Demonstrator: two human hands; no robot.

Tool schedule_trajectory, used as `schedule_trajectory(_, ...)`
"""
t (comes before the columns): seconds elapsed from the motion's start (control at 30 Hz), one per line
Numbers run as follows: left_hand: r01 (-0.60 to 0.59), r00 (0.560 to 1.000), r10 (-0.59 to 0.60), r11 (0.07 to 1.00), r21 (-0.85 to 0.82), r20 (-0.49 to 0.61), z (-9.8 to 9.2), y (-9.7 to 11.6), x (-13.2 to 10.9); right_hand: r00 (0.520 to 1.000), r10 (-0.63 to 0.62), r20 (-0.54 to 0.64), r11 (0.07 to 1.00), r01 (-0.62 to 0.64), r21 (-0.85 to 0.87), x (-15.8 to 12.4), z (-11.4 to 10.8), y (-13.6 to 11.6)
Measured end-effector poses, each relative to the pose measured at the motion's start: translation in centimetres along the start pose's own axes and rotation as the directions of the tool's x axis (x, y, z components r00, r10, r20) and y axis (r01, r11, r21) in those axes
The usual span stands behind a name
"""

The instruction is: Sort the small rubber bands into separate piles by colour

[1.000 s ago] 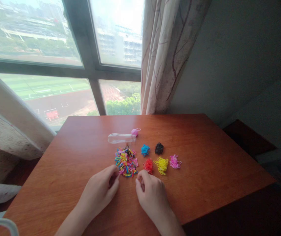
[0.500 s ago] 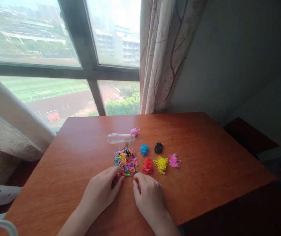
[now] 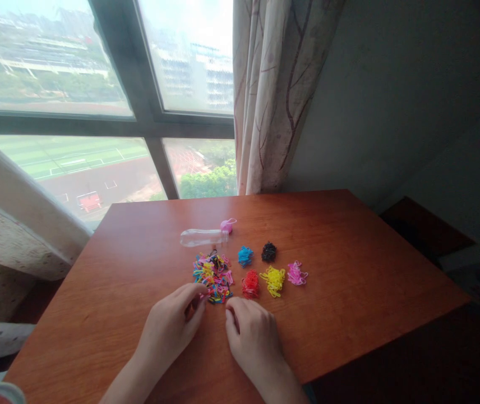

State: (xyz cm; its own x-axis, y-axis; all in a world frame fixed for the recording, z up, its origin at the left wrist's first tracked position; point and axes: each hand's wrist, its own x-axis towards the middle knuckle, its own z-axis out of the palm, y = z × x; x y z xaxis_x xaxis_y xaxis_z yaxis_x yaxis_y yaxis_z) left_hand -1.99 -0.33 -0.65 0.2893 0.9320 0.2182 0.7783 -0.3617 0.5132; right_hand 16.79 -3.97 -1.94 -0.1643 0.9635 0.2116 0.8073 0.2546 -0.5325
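A mixed heap of small coloured rubber bands (image 3: 212, 275) lies on the brown table. My left hand (image 3: 175, 317) is at its near left edge, forefinger and thumb curled in a pinch by the bands; what is between the tips is hidden. Just below the heap's right side, my right hand (image 3: 252, 331) rests with fingers curled and thumb pressed in, and I cannot see what they hold. Sorted by colour to the right are a red pile (image 3: 250, 284), a yellow pile (image 3: 273, 280), a pink pile (image 3: 297, 273), a blue pile (image 3: 245, 256) and a black pile (image 3: 269, 252).
Behind the heap a clear plastic bottle (image 3: 202, 238) lies on its side, a pink cap (image 3: 226, 226) with a loop at its right end. The table (image 3: 349, 292) reaches back to a window and a patterned curtain (image 3: 261, 101). A white curved object (image 3: 0, 390) shows at lower left.
The view has shifted slightly, moving the scene a little left. My left thumb and forefinger have shifted a little at the heap's edge; my right hand stays nearly still.
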Motion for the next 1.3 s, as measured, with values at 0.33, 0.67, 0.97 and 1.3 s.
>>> schedule_trajectory(0.33,-0.145,0.978,0.154,0.987,-0.075,0.143,-0.2,4.7,4.4,0.998,-0.055,-0.031,0.998,0.054,-0.026,-0.6,0.3,0.3)
schedule_trajectory(0.67,-0.196,0.955,0.188,0.981,0.01,0.23,1.8,5.8,7.5,0.999,-0.048,-0.024,0.999,0.047,-0.022,-0.7,0.4,0.4)
schedule_trajectory(0.97,-0.073,0.993,0.069,0.997,0.031,0.099,-1.6,3.2,5.7,1.0,-0.017,-0.002,0.999,0.018,0.034,-0.5,-0.3,-0.1)
schedule_trajectory(1.3,0.052,0.998,-0.05,0.997,-0.053,0.039,-1.8,-0.8,0.1,0.998,0.047,-0.045,0.995,-0.051,-0.087,0.0,0.5,-0.1)
